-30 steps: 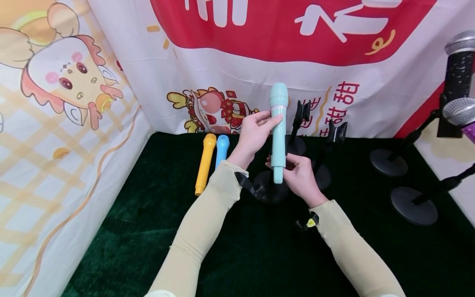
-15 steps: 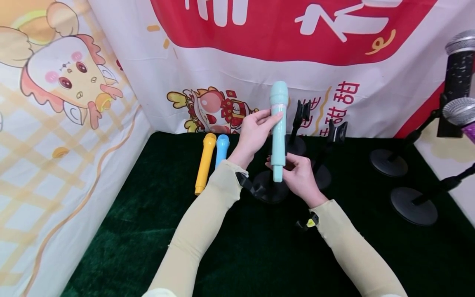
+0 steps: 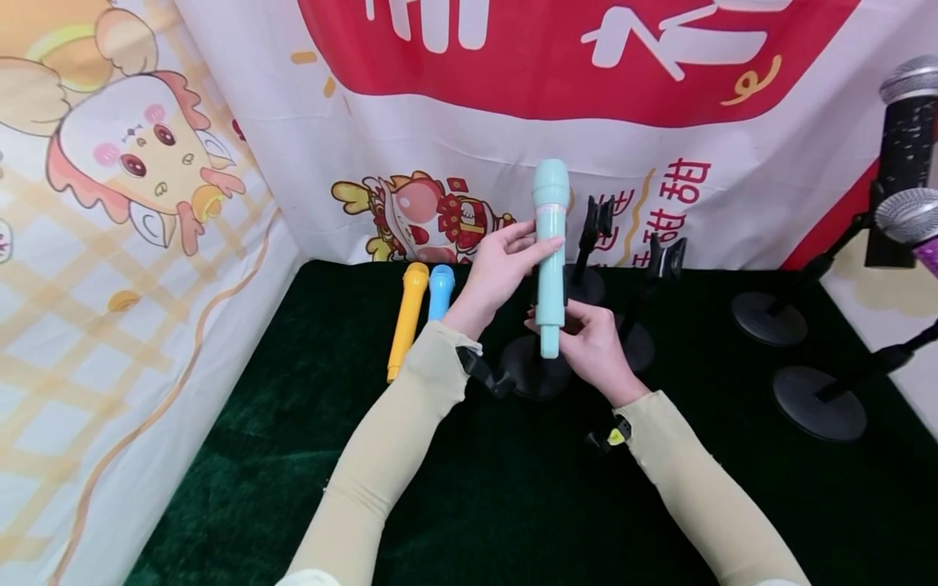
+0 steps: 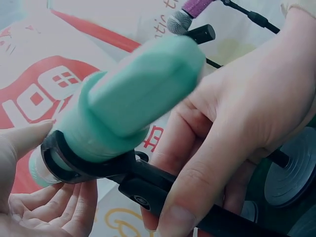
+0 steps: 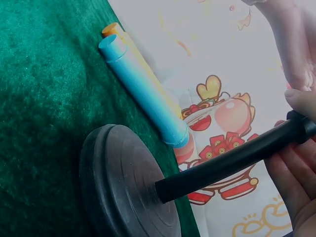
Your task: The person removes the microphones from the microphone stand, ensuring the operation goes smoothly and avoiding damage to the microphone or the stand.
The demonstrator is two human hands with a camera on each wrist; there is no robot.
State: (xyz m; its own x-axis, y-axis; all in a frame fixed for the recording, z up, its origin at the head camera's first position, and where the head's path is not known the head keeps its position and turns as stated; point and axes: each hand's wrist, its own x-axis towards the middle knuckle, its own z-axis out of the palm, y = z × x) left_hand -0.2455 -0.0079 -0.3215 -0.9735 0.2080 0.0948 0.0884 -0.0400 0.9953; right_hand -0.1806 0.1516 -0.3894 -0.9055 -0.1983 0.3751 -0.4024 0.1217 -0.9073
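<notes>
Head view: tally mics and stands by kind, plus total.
Mics: 5 (mint mic, yellow mic, blue mic, black mic, purple mic)
Stands: 5 (held stand, rear bare stand, front bare stand, far right stand, near right stand)
Total: 10

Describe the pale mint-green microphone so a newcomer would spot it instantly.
On the dark green velvet cloth, find the round-based black stand gripped by the right hand. Cradled in its black clip is the glossy mint-green cylindrical microphone, pinched by the left hand. Unlike the slim yellow microphone and light-blue microphone lying nearby, it is raised off the cloth.
</notes>
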